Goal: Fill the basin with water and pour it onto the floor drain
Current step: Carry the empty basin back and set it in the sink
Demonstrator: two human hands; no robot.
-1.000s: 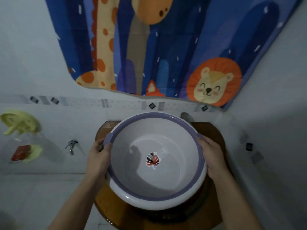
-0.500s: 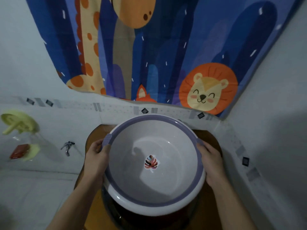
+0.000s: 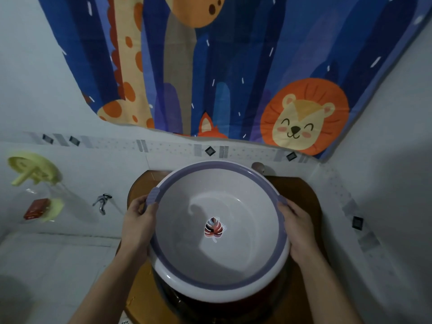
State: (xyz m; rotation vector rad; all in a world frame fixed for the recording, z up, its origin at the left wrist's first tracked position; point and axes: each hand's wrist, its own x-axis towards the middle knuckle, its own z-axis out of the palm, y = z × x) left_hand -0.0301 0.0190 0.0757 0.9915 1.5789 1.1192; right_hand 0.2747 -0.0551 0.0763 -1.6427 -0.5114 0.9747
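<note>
A round white basin (image 3: 236,260) with a purple rim and a leaf sticker on its bottom is held level over a dark sink bowl set in a brown counter (image 3: 301,197). My left hand (image 3: 138,228) grips the basin's left rim by a purple handle tab. My right hand (image 3: 298,228) grips the right rim. The basin's inside looks dry. Just past the basin's far right edge a metal tap knob (image 3: 257,167) shows. The floor drain is out of view.
A small wall tap (image 3: 101,202) sticks out of the white tiles left of the counter. Further left hang a yellow soap holder (image 3: 32,169) and a red soap bar (image 3: 36,208). A blue animal-print curtain (image 3: 222,66) hangs above. The right wall stands close.
The view has tilted and shifted a little. The basin stays in both hands over the sink, sitting slightly lower against the counter than a second ago.
</note>
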